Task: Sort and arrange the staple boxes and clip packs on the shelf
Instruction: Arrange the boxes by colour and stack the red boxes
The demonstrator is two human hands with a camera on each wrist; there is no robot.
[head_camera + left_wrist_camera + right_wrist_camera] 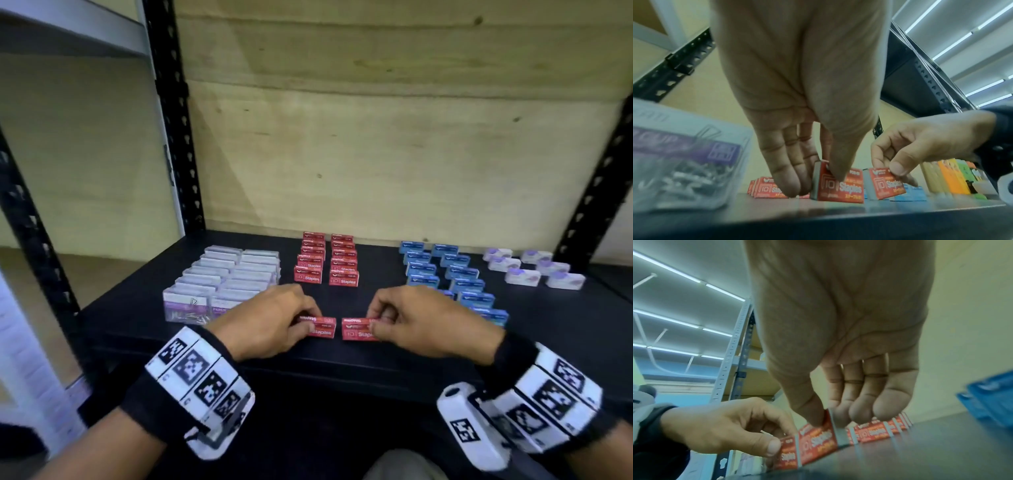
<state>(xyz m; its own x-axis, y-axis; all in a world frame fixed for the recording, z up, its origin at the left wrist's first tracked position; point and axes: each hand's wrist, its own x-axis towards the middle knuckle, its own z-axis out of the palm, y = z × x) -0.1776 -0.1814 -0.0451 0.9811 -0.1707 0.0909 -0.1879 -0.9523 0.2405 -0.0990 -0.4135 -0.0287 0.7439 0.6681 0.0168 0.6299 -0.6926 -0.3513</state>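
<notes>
Two red staple boxes, one [322, 327] left and one [358, 329] right, stand upright side by side, apart, near the black shelf's [137, 318] front edge. Behind them stand two red rows [327, 260], with clear clip packs [222, 277] left and blue rows [448, 274] and pale purple packs [534, 269] right.

Left hand [270, 318] pinches one red cardboard staple box [322, 327]; right hand [418, 320] pinches another red cardboard staple box [358, 329]. Red rows [327, 260] stand beyond the fingertips.
</notes>
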